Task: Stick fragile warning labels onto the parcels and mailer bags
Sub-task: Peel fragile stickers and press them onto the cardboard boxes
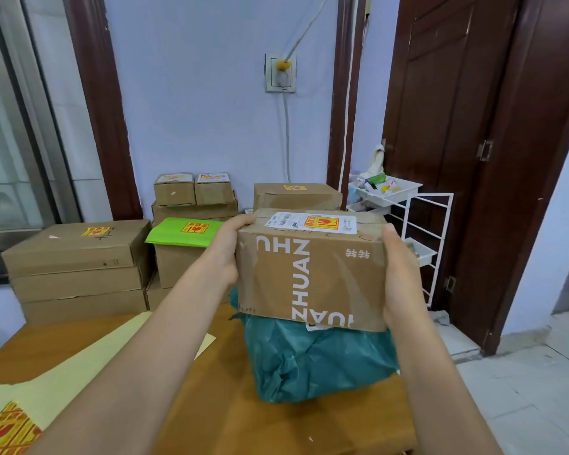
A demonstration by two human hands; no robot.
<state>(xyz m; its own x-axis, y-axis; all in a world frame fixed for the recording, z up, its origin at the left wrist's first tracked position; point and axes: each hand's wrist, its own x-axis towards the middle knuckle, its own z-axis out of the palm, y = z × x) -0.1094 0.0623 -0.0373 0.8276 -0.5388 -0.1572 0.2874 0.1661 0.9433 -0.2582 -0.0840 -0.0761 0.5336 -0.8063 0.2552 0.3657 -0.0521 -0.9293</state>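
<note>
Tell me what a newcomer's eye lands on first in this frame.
The brown ZHUAN box, held mid-frame between the left hand and right hand, with a fragile label on top. Under it, a teal mailer bag on the wooden table; behind, stacked labelled cartons against the wall.

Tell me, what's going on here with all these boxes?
A person is holding a cardboard box between the left hand and the right hand, lifted above a teal mailer bag on the wooden table. The box already wears a red-and-yellow fragile label on top. Boxes stacked behind by the wall and a green mailer carry similar labels. A sheet of spare labels lies at the table's near left corner.
</note>
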